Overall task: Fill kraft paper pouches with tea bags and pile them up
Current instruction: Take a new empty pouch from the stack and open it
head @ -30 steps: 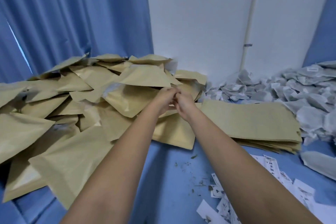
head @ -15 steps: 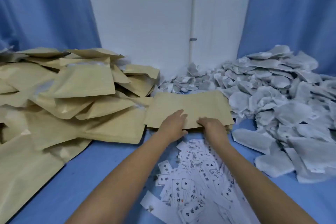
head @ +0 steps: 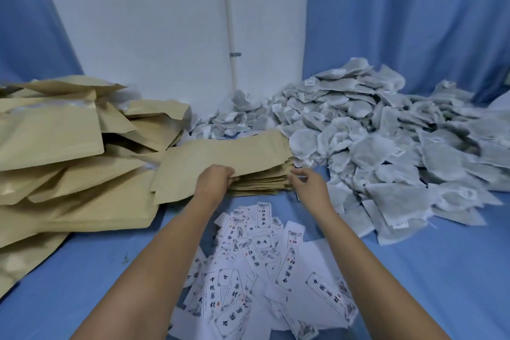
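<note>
Fingers [head: 228, 173] of left hand [head: 213, 183] grip top kraft pouch [head: 220, 156]; labels [head: 249, 262] read 中國藥材.

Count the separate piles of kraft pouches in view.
2. A loose heap on the left, running out of frame, and a neat flat stack in the centre, whose top pouch the left hand grips. More may lie beyond the left edge.

2 bare forearms [head: 154, 270], left hand [head: 214, 182], right hand [head: 310, 188]
</note>
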